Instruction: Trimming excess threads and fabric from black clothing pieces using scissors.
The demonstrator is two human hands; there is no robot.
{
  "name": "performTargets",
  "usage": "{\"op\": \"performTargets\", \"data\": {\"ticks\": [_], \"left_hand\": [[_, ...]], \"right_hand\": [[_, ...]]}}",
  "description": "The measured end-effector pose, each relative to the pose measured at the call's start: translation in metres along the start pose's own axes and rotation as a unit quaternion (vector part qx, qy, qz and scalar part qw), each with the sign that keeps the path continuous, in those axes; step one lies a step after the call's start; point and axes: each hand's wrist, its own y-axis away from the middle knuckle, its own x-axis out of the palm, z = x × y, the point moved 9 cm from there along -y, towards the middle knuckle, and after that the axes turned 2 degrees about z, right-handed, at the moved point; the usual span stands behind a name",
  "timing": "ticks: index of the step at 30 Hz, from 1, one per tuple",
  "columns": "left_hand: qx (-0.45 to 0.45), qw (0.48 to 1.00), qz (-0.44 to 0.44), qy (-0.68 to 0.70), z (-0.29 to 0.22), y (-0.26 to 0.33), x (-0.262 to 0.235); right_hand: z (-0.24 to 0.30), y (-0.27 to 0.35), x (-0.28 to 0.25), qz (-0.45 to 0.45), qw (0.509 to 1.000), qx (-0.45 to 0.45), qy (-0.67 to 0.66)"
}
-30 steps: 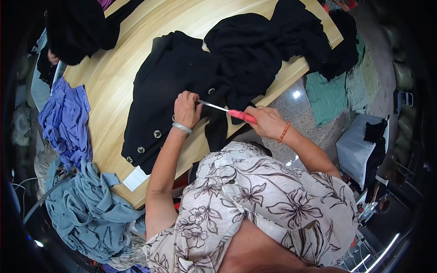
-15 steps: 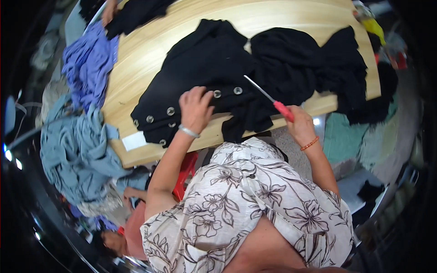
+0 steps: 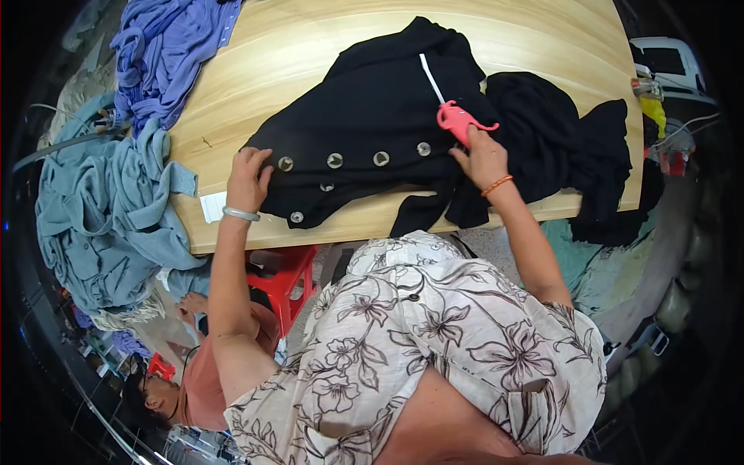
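Note:
A black knitted cardigan [image 3: 364, 108] lies spread on the wooden table, with several large round buttons [image 3: 335, 160] along its near side. At its left end, my left hand [image 3: 249, 167] has its fingers bent over the garment's edge. My right hand [image 3: 482, 159] is closed round a pink-handled tool [image 3: 462, 121] with a long, thin, pale shaft pointing away over the cloth; its exact kind is unclear. That hand rests over the cardigan's right part. Further right lies more bunched black fabric [image 3: 531, 124], partly hanging past the table's near right edge.
On the left are a purple garment [image 3: 167, 58] and a grey-blue garment pile [image 3: 101, 209] over the table [image 3: 271, 54] edge. A small white paper [image 3: 211, 208] lies near the corner. A red stool [image 3: 287, 287] and a seated person [image 3: 225, 364] are at lower left; green fabric [image 3: 589, 263] lies lower right.
My left hand has gone from the button row to the cardigan's left end. The pink tool has turned to point more straight away from me. The view has shifted.

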Motion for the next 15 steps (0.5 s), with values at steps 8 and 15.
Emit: {"op": "performTargets", "data": {"ticks": [8, 15], "left_hand": [[-0.043, 0.969, 0.128, 0.208, 0.041, -0.031, -0.011], [-0.059, 0.933, -0.187, 0.303, 0.116, -0.104, -0.134]], "right_hand": [[0.009, -0.030, -0.059, 0.083, 0.984, -0.017, -0.155], [0.051, -0.154, -0.172, -0.125, 0.976, -0.050, -0.168]]}}
